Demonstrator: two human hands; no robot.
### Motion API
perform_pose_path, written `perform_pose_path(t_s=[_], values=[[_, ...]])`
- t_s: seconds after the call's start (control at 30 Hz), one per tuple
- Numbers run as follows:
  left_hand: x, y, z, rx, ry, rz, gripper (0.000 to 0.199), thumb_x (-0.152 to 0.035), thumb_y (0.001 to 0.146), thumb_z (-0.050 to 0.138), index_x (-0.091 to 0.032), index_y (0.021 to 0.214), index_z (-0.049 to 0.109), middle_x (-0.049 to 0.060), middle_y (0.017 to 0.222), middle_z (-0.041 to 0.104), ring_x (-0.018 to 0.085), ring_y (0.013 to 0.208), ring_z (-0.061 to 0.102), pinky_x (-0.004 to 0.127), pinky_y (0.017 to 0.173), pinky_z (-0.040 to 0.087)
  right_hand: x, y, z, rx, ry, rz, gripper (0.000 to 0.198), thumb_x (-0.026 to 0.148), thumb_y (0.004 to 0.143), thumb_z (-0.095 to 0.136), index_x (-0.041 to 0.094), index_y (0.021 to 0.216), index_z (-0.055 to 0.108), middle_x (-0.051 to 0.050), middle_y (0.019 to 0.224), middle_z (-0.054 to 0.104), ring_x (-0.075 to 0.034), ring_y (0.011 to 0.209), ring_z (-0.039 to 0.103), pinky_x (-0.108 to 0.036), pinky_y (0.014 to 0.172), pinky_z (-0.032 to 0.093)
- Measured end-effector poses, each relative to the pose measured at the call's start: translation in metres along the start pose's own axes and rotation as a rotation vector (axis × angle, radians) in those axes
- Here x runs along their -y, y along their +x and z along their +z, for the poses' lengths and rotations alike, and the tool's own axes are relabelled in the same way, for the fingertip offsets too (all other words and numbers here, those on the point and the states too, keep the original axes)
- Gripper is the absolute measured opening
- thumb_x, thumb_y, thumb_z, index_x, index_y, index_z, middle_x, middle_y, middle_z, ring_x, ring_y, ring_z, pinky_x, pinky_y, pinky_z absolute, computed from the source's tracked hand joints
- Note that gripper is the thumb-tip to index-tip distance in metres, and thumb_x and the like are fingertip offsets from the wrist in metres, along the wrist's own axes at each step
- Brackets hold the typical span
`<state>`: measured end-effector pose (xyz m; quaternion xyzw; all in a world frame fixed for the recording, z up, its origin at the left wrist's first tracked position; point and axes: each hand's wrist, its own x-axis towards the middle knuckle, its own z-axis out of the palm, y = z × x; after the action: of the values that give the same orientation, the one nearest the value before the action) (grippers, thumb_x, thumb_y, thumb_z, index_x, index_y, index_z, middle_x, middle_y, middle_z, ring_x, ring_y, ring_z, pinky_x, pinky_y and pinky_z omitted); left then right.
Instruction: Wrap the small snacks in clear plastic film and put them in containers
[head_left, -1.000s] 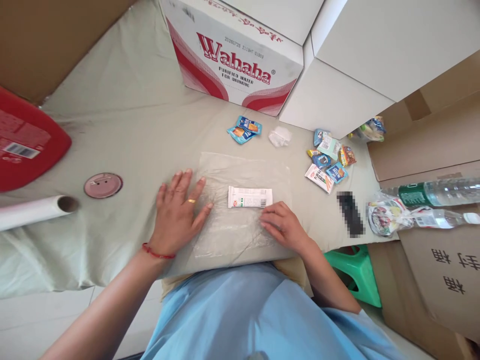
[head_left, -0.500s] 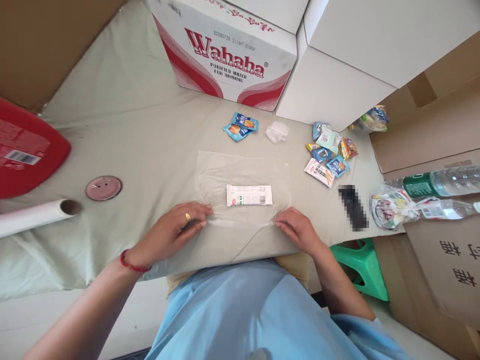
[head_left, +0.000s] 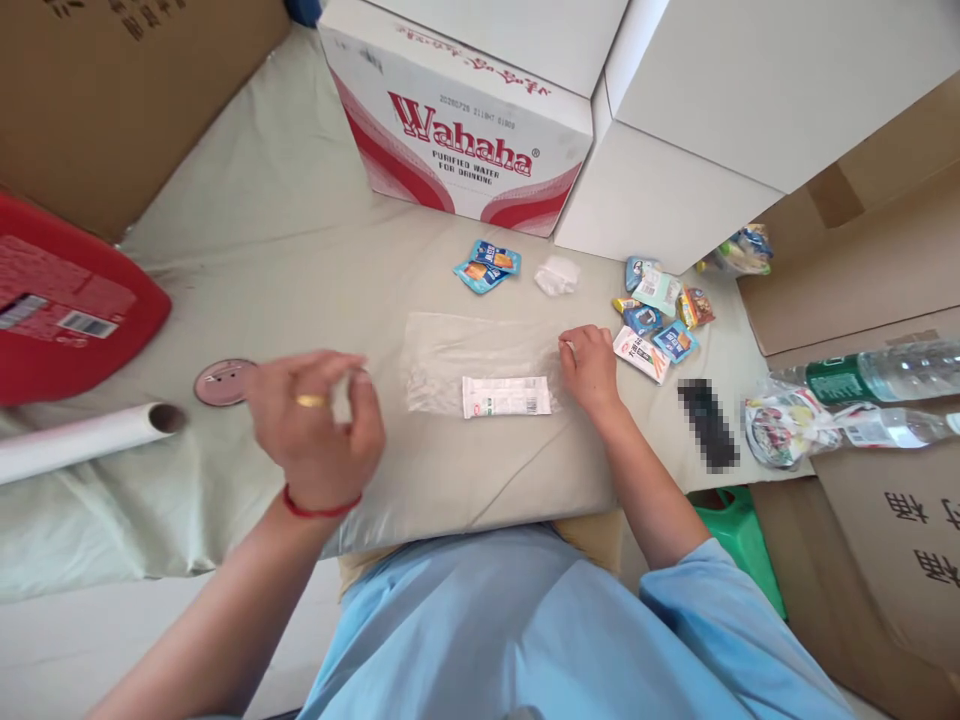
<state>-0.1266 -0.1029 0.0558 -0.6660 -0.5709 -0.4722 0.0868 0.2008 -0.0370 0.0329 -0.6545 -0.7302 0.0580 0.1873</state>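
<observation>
A white wrapped snack bar (head_left: 506,396) lies on a thin clear plastic film (head_left: 480,345) spread on the cloth-covered table. My right hand (head_left: 589,368) is at the film's right edge, beyond the bar, with its fingertips closed on the film. Raised over the table to the left of the film is my left hand (head_left: 319,425), slightly blurred. Its thumb and forefinger are apart, with nothing between them. The film's near edge runs roughly level with the bar, and its left part looks wrinkled.
Blue snack packets (head_left: 487,266) and a crumpled white wad (head_left: 556,275) lie behind the film. Several snacks (head_left: 652,310) sit to the right, near plastic bottles (head_left: 885,370). A pink round badge (head_left: 225,382), white roll (head_left: 82,440) and red container (head_left: 67,310) occupy the left. Boxes (head_left: 465,140) stand behind.
My left hand has let go of the film and moved up and left. My right hand has moved away from me, and the film's near edge is now folded back toward the bar.
</observation>
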Motion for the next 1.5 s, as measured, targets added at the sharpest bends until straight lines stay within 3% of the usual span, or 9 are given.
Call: perform_pose_path(t_s=[0.1,0.27,0.4,0.5,0.6,0.83,1.0,1.3,1.5], values=[[-0.026,-0.017,0.005,0.289,-0.168,0.24,0.03,-0.01,0.088,0.06,-0.025,0.113,0.069,0.005,0.102,0.076,0.023,0.097,0.068,0.041,0.085,0.05,0.012,0.018,0.0,0.028,0.041,-0.113,0.03,0.021,0.102,0.047,0.015,0.114,0.073,-0.015,0.115,0.07,-0.03,0.109,0.052,-0.044,0.103,0.043],[-0.043,-0.03,0.055,0.645,-0.101,0.262,0.031,-0.014,0.098,0.049,-0.023,0.117,0.073,0.009,0.121,0.077,0.027,0.104,0.064,0.043,0.08,0.045,0.039,0.049,0.02,0.265,0.047,-0.272,0.05,0.022,0.096,0.059,0.011,0.144,0.058,-0.018,0.144,0.06,-0.033,0.127,0.048,-0.047,0.111,0.04],[-0.037,-0.035,0.075,0.772,-0.094,0.217,0.035,-0.017,0.102,0.044,-0.023,0.119,0.074,0.011,0.126,0.075,0.028,0.1,0.063,0.044,0.079,0.044,0.049,0.063,0.027,0.428,0.024,-0.163,0.048,0.025,0.093,0.068,0.011,0.138,0.062,-0.013,0.103,0.073,-0.03,0.107,0.056,-0.041,0.095,0.046],[-0.034,-0.037,0.075,0.784,-0.112,0.199,0.037,-0.017,0.103,0.044,-0.025,0.125,0.073,0.011,0.13,0.073,0.027,0.101,0.063,0.044,0.08,0.045,0.049,0.067,0.022,0.474,0.093,-0.115,0.02,0.022,0.094,0.063,0.017,0.11,0.074,-0.004,0.074,0.065,-0.024,0.089,0.057,-0.034,0.085,0.044],[-0.035,-0.037,0.072,0.783,-0.076,0.233,0.037,-0.017,0.104,0.043,-0.024,0.124,0.073,0.01,0.13,0.074,0.026,0.099,0.064,0.043,0.078,0.044,0.051,0.06,0.009,0.365,0.179,-0.218,0.012,0.021,0.093,0.062,0.019,0.095,0.074,-0.005,0.085,0.063,-0.022,0.091,0.057,-0.034,0.09,0.044],[-0.037,-0.037,0.072,0.779,-0.012,0.226,0.036,-0.018,0.103,0.044,-0.021,0.119,0.076,0.01,0.115,0.079,0.025,0.095,0.069,0.041,0.077,0.049,0.057,-0.007,-0.023,0.455,0.166,-0.499,0.026,0.022,0.104,0.045,0.022,0.109,0.071,-0.005,0.1,0.061,-0.017,0.083,0.058,-0.027,0.074,0.043],[-0.024,-0.042,0.068,0.77,-0.211,0.111,0.035,-0.018,0.097,0.048,-0.024,0.111,0.08,0.009,0.114,0.08,0.026,0.102,0.074,0.042,0.088,0.056,0.048,-0.046,-0.009,0.565,0.035,-0.474,0.034,0.017,0.104,0.046,0.028,0.128,0.066,-0.004,0.107,0.064,-0.017,0.084,0.059,-0.026,0.071,0.043],[-0.013,-0.035,0.048,0.589,-0.532,-0.42,0.028,-0.021,0.082,0.049,-0.023,0.073,0.075,0.0,0.088,0.08,0.018,0.084,0.074,0.032,0.082,0.059,0.054,-0.065,0.012,0.471,0.151,-0.278,0.062,0.015,0.102,0.043,0.021,0.163,0.029,-0.011,0.121,0.066,-0.023,0.102,0.063,-0.034,0.084,0.051],[-0.012,-0.031,0.05,0.463,-0.547,-0.66,0.019,-0.023,0.074,0.052,-0.023,0.068,0.07,0.0,0.076,0.074,0.014,0.064,0.061,0.029,0.064,0.05,0.062,-0.069,0.008,0.53,-0.043,-0.383,0.065,0.007,0.099,0.045,0.043,0.154,0.048,-0.004,0.105,0.059,-0.021,0.084,0.054,-0.03,0.07,0.041]])
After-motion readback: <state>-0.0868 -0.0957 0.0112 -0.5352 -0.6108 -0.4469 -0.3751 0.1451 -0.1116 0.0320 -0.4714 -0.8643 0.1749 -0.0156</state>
